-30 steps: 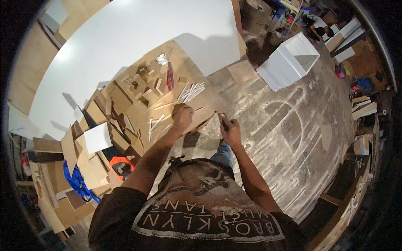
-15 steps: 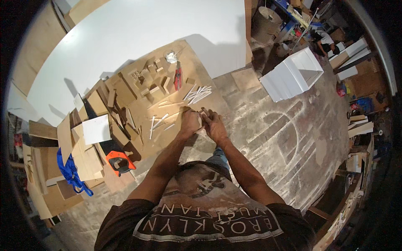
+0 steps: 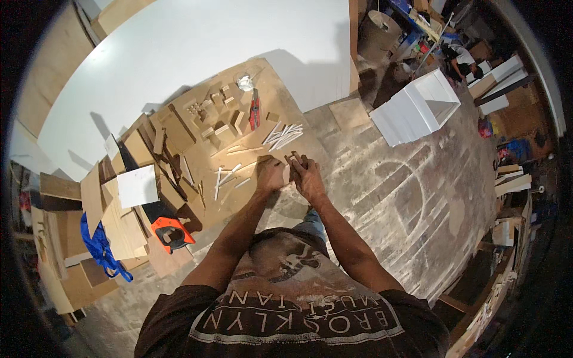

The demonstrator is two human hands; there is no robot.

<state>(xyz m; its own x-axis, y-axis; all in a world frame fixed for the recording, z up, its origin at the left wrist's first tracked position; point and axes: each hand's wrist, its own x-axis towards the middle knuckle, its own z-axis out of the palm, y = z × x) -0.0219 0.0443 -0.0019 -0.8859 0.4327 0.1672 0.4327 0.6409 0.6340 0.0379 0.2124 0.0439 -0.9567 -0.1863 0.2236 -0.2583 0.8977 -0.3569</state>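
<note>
The biggest thing is the wide white sheet (image 3: 209,48), far out in front of the person. The brown worktop (image 3: 278,90) comes next, with lots of bits on it. Past it on the right, a white box (image 3: 395,122) lies on the grey floor (image 3: 370,185).

Now the smaller things. An orange handle (image 3: 157,228) lies over on the left, near some wood boards. The left hand (image 3: 271,175) and the right hand (image 3: 308,180) are close together, near the edge of the worktop. A red tool (image 3: 255,112) lies farther out, well apart from them. Little wood blocks (image 3: 221,131) stand to its left. Thin white sticks (image 3: 284,138) lie in a messy heap just past the hands.

Smallest of all is a pale piece (image 3: 286,173) in the gap between the two hands. It is just right of the left fingers and just left of the right fingers, so neither hand is clearly nearer. Its long side seems to point away from the person. It looks flat and light, but most of it is hidden. The left fingers are curled in and the right fingers are bent over. I cannot tell which ones grip it.
</note>
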